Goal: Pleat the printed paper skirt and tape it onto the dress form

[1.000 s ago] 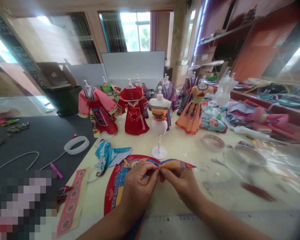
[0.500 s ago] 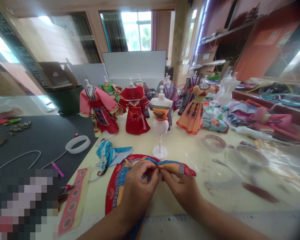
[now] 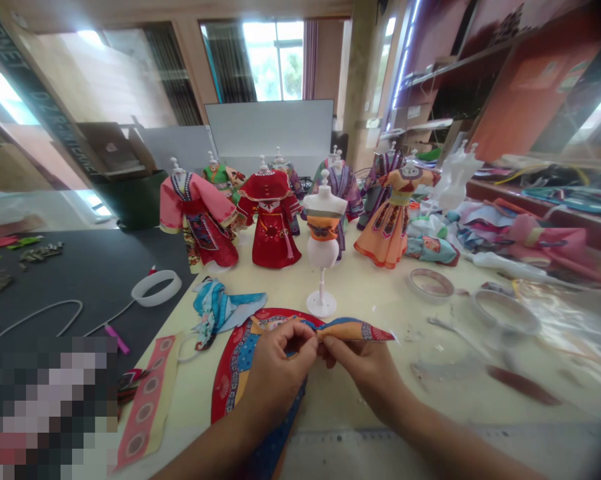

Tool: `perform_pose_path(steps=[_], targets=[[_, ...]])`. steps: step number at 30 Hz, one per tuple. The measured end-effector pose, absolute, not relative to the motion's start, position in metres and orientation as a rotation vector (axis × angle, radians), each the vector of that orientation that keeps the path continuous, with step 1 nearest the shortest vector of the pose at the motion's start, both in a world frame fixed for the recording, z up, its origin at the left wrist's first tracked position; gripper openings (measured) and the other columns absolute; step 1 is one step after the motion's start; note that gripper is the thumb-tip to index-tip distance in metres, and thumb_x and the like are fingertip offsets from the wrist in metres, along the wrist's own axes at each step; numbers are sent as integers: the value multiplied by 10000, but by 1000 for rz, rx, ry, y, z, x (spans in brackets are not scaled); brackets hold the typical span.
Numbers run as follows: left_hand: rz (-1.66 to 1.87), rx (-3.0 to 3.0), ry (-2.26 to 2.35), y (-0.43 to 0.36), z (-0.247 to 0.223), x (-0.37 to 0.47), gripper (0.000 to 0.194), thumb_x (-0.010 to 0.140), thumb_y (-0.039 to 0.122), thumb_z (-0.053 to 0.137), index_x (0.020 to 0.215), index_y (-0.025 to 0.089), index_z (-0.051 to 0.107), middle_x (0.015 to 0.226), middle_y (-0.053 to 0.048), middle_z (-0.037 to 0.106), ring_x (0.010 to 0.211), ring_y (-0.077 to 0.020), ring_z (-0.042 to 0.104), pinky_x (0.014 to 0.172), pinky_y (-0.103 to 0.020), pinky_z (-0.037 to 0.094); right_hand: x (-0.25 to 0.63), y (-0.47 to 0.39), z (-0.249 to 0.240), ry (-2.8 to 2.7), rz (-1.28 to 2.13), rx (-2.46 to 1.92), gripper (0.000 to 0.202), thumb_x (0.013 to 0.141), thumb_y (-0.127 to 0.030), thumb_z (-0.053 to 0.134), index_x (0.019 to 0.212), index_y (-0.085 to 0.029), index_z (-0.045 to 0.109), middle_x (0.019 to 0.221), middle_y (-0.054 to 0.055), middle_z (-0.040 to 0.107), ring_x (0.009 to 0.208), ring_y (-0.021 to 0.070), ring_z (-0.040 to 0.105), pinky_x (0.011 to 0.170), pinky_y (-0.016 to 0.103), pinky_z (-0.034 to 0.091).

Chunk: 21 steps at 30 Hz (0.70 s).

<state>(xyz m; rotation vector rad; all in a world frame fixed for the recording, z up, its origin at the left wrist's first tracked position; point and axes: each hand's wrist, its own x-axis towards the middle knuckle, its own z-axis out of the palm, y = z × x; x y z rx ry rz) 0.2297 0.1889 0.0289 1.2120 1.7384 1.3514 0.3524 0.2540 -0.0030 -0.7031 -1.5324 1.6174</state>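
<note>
A piece of patterned fabric (image 3: 225,373), red-bordered with blue and orange areas, lies partly on the table and rises into both hands. My left hand (image 3: 283,357) pinches its upper edge, thumb and fingertips closed together. Close beside it, my right hand (image 3: 363,363) pinches the same edge, and a folded end of the cloth extends to the right over that hand. Just beyond the hands stands a small white mannequin (image 3: 323,250) with an orange and grey band around its chest. Left of it lies a crumpled blue cloth (image 3: 220,310).
Several dressed mannequins, one in a red dress (image 3: 275,227), line the back of the table. Tape rolls (image 3: 430,285) and a dark red-handled tool (image 3: 523,385) lie to the right. A pink patterned strip (image 3: 147,403) is at left, near a white ring (image 3: 156,288).
The fabric's right end has turned slightly, showing less red and a pale tip. My fingers shift a little along the edge, still pinching. The rest stays in place.
</note>
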Motion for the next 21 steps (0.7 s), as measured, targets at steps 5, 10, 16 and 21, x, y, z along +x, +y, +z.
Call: perform_pose_path(steps=[5, 10, 16, 21], targets=[[1403, 942, 1415, 190, 26, 230, 106, 765, 188, 568, 659, 180, 580, 582, 37, 601, 554, -96, 545, 573, -206, 436, 353, 255, 6, -1454, 1803, -697, 158, 766, -225, 591, 663, -138, 673, 634, 27, 626, 616, 140, 564, 588, 230, 448], [1394, 807, 1266, 192, 27, 229, 117, 766, 182, 586, 651, 162, 581, 628, 8, 638, 632, -111, 587, 641, -218, 436, 354, 256, 3, -1309, 1989, -646, 154, 763, -229, 595, 688, -123, 679, 668, 38, 623, 631, 136, 545, 600, 233, 431], [1401, 744, 1197, 193, 27, 229, 114, 756, 194, 601, 653, 158, 570, 631, -5, 647, 640, -120, 593, 646, -227, 429, 353, 258, 5, -1170, 2101, -649, 122, 722, -223, 624, 699, -123, 689, 667, 33, 613, 610, 125, 523, 592, 230, 424], [1403, 763, 1184, 192, 24, 229, 113, 770, 194, 582, 663, 162, 566, 630, -6, 643, 637, -125, 588, 676, -246, 429, 353, 258, 6, -1146, 2103, -640, 129, 700, -226, 628, 698, -117, 698, 657, 35, 614, 602, 126, 521, 598, 237, 425]])
